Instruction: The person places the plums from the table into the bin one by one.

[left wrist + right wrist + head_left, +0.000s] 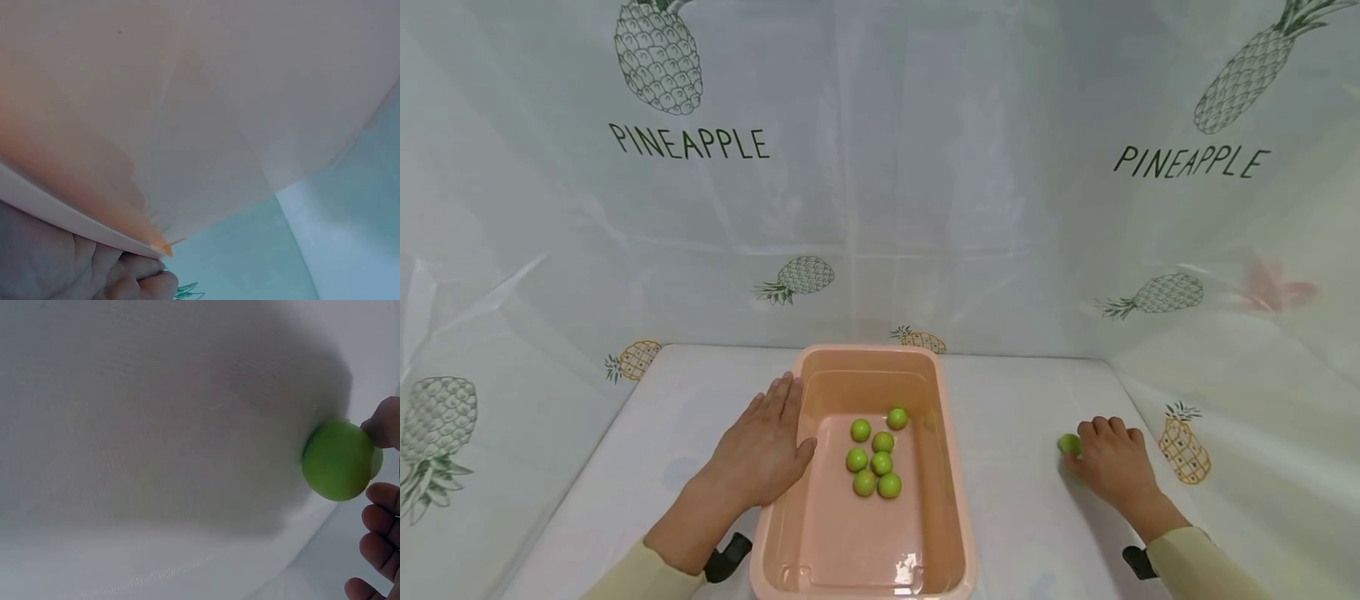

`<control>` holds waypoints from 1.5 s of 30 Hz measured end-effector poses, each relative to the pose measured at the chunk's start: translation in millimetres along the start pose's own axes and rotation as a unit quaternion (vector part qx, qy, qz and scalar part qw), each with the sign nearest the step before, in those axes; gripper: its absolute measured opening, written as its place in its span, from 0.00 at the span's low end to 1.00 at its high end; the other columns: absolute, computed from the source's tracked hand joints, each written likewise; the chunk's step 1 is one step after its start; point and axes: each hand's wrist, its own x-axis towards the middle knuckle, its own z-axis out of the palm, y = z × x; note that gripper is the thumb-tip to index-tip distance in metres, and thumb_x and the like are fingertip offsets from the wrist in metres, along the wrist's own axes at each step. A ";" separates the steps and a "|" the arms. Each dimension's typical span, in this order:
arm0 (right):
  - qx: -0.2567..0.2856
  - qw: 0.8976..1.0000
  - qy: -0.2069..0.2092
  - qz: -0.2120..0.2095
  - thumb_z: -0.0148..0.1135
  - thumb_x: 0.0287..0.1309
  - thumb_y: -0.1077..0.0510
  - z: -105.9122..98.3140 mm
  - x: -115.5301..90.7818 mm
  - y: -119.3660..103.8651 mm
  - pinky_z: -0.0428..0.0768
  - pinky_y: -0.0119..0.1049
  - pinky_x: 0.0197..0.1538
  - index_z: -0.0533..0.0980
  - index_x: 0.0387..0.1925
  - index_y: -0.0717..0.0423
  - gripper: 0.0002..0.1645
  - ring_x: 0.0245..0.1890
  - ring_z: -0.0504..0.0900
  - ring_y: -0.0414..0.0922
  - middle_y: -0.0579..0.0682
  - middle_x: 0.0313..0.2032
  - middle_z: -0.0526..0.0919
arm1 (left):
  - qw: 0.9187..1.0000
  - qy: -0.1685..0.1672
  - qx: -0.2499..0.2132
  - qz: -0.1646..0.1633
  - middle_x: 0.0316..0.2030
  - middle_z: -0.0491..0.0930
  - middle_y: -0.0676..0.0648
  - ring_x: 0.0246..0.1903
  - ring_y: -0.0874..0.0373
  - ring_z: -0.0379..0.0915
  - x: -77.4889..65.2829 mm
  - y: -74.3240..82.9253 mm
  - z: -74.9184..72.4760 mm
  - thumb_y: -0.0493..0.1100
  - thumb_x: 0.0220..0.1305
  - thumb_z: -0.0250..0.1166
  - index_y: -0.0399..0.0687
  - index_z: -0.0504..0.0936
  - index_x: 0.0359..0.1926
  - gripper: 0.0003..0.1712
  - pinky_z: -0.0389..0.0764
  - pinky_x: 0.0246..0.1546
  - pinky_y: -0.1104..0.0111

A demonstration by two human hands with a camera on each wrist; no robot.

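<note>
A pink plastic tub (958,500) stands on the white-covered table, with several small round green fruits (882,442) grouped on its floor. My left hand (767,446) lies along the tub's left rim, fingers straight and thumb over the edge. In the left wrist view, the fingers (125,281) show just under the pale rim (81,228). Out to the right, my right hand (1112,462) pinches another round green fruit (1070,444) low over the table. The right wrist view has the thumb against this green fruit (337,461) and the fingertips (378,519) beside it.
The white tabletop (1007,450) extends on both sides of the tub. Behind it hangs a pale sheet (925,167) printed with pineapples, which also covers the sides. Black straps (727,558) sit at both wrists.
</note>
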 end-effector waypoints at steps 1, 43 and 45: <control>0.001 1.000 -0.009 0.004 0.80 0.46 0.49 0.6 0.0 -0.5 0.72 0.56 0.34 0.73 0.32 0.62 0.27 0.34 0.72 0.58 0.54 0.30 0.74 | 1.000 0.000 -0.001 0.000 0.80 0.53 0.26 0.80 0.33 0.51 -0.2 0.2 -0.1 0.52 0.77 0.59 0.25 0.53 0.80 0.46 0.60 0.78 0.42; 0.024 0.998 0.057 -0.011 0.69 0.47 0.44 6.5 24.8 -24.3 0.64 0.48 0.33 0.69 0.29 0.57 0.24 0.29 0.66 0.52 0.47 0.24 0.64 | 1.000 0.001 0.020 -0.001 0.80 0.54 0.27 0.81 0.33 0.50 -0.1 -0.1 -2.1 0.54 0.77 0.59 0.25 0.54 0.80 0.47 0.57 0.79 0.42; 0.030 0.995 0.088 -0.030 0.65 0.47 0.43 3.0 29.3 -27.4 0.64 0.47 0.31 0.69 0.28 0.58 0.23 0.28 0.66 0.52 0.48 0.23 0.64 | 1.000 0.003 0.020 0.000 0.80 0.54 0.27 0.80 0.33 0.51 -0.1 -0.3 -2.3 0.54 0.77 0.59 0.25 0.54 0.80 0.47 0.58 0.79 0.42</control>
